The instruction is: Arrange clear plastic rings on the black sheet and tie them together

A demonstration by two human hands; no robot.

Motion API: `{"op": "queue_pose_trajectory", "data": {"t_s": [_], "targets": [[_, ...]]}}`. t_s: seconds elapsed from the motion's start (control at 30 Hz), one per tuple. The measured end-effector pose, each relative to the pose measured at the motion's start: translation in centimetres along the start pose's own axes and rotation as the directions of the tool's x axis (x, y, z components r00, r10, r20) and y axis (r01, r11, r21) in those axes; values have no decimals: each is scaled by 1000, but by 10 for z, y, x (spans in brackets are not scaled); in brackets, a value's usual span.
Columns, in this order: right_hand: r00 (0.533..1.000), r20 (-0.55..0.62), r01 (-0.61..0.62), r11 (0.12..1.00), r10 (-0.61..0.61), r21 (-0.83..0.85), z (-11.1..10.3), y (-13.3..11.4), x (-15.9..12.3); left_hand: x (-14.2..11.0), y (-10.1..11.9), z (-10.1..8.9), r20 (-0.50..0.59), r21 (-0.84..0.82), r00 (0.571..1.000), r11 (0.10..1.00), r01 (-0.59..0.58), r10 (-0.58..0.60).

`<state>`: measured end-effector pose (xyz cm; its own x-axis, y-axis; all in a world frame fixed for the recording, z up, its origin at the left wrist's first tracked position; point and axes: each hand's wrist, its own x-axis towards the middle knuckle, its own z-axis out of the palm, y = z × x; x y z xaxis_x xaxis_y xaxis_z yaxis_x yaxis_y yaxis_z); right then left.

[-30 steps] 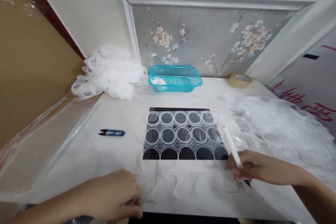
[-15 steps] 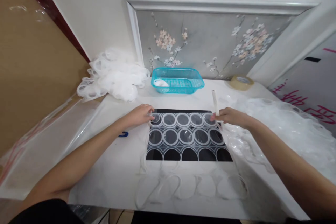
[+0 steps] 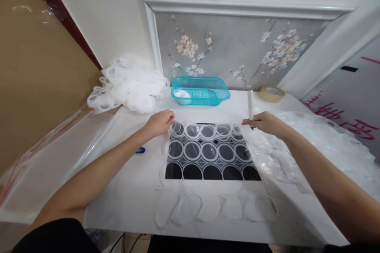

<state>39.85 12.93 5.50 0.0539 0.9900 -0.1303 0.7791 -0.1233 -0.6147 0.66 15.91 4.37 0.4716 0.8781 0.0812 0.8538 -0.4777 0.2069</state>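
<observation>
A clear, limp plastic sheet with rows of white rings [image 3: 175, 222] lies over a black board patterned with circles [image 3: 212, 174] and spreads towards the table's front. My left hand [image 3: 160, 121] is closed in a pinch at the sheet's far left corner. At the far right corner, my right hand [image 3: 264, 122] is closed around a slim white stick-like tool [image 3: 250, 102], which points away from me. Its fingertips are at the sheet's edge; how they grip the sheet is hard to make out. The sheet's far row looks slightly lifted and rumpled between my hands.
A blue plastic basket [image 3: 202, 101] holding a white roll stands behind the board. A heap of white ringed sheeting [image 3: 127, 87] sits back left; more clear sheeting [image 3: 314, 146] is piled right. A tape roll [image 3: 270, 93] lies back right. A small blue object [image 3: 140, 150] rests left.
Both hands have risen slightly away from me, and the sheet's far row has shifted off its lined-up place over the circles. The white tool has swung to the right with my right hand.
</observation>
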Motion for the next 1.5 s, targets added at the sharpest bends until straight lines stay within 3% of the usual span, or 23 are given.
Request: {"op": "queue_pose_trajectory", "data": {"t_s": [0.1, 0.2, 0.37, 0.4, 0.47, 0.53, 0.57, 0.73, 1.03, 1.1, 1.17, 1.2, 1.3, 1.33, 1.37, 1.4, 1.43, 1.47, 1.5], "targets": [[1000, 8, -20, 995, 19, 99, 10, -6, -6, -10, 1, 7, -20, 45, 1000, 999, 13, -12], [1000, 24, 14, 979, -19, 204, 33, -25, -19, -36, 13, 10, -81, 109, 997, 994, -2, 11], [949, 245, 47, 855, -199, 516, 113, -77, -51, -109, 51, 25, -64, 168, 976, 966, -197, 210], [938, 263, 41, 823, -227, 567, 130, -88, -57, -123, 57, 31, -53, 171, 958, 947, -271, 283], [921, 281, 29, 767, -269, 640, 160, -104, -67, -147, 66, 42, -177, 256, 862, 868, -426, 476], [914, 277, 29, 731, -295, 682, 180, -115, -73, -159, 69, 50, -220, 293, 806, 825, -483, 549], [914, 270, 34, 720, -303, 693, 186, -117, -75, -162, 69, 53, -221, 293, 806, 825, -483, 550], [924, 242, 50, 723, -294, 689, 194, -117, -78, -159, 64, 57, -202, 263, 862, 873, -410, 466], [920, 232, 126, 797, -317, 590, 191, -118, -78, -161, 64, 58, -202, 248, 883, 894, -372, 423], [911, 198, 212, 821, -363, 531, 190, -118, -80, -160, 64, 58, -212, 235, 883, 899, -370, 419], [856, 107, 420, 801, -506, 427, 191, -116, -85, -159, 64, 58, -214, 224, 883, 901, -371, 417], [788, 62, 559, 755, -612, 343, 192, -114, -87, -159, 65, 58, -211, 221, 884, 902, -372, 416], [474, 69, 878, 477, -878, 39, 192, -108, -84, -159, 65, 58, -203, 204, 886, 903, -377, 416], [402, 107, 916, 401, -909, -36, 189, -107, -77, -160, 66, 58, -201, 196, 887, 905, -379, 415], [376, 124, 926, 366, -918, -96, 183, -106, -67, -160, 66, 58, -196, 187, 888, 905, -383, 416], [407, 98, 908, 391, -908, -147, 176, -104, -55, -160, 66, 58, -193, 180, 886, 903, -390, 421], [476, 32, 866, 462, -879, -188, 166, -103, -41, -161, 65, 57, -193, 176, 885, 902, -393, 423], [570, -111, 782, 579, -814, -228, 155, -102, -29, -161, 65, 56, -192, 172, 884, 901, -397, 427], [656, -336, 640, 734, -676, -227, 144, -101, -21, -160, 64, 55, -192, 169, 883, 901, -400, 428]]}}
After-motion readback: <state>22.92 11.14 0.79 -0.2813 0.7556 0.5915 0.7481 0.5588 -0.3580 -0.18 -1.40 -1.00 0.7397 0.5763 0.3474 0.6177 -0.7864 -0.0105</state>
